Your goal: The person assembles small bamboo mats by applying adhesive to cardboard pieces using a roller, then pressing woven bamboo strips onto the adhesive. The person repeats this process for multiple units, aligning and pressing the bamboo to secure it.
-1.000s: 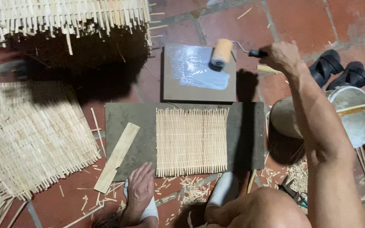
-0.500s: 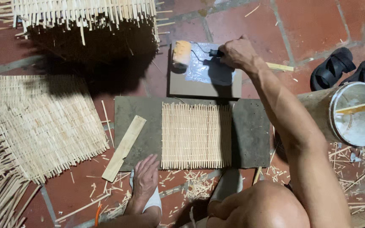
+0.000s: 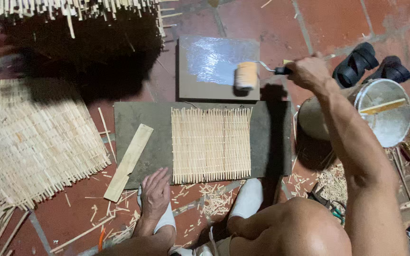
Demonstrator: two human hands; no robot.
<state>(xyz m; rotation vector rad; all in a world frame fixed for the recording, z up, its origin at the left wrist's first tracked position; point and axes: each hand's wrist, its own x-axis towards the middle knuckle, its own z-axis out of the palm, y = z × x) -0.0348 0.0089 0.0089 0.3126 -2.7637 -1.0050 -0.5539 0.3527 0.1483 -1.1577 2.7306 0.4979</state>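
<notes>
Head view, the only view:

Right hand (image 3: 312, 73) is wrapped closed around the black handle of a small paint roller with an orange-tan foam sleeve (image 3: 246, 76). The fingers are curled tight on the grip, none spread. The roller sits at the lower right edge of the flat grey board coated with a wet, glossy white film (image 3: 214, 66), touching it.

Left hand (image 3: 155, 193) rests palm down on the white-socked foot (image 3: 164, 218), fingers loosely together, holding nothing. It is just below the dark grey rectangular work slab (image 3: 138, 123).

The woven mat of thin pale bamboo slats (image 3: 211, 144) lies flat in the middle of that slab, just below the glue board and apart from the roller. A flat pale wooden strip (image 3: 129, 161) lies diagonally off the slab's left corner.

To the right is a round metal bucket with white liquid and a stick across it (image 3: 385, 116), with a pair of black sandals (image 3: 371, 66) behind it. A larger woven bamboo sheet (image 3: 34, 142) lies on the red tile floor (image 3: 357, 23) at left, with loose slat offcuts all around.

How I'd do the loading well:
- Roll full-width passes on the wet film so the sleeve loads evenly, with no dry bands.
- Keep the sleeve flat, not tipped on one end.
- Go light on pressure, since a heavy load would likely drip between the slats.
- Probably pin the mat edge with the free hand, because it looks light enough to skid.
</notes>
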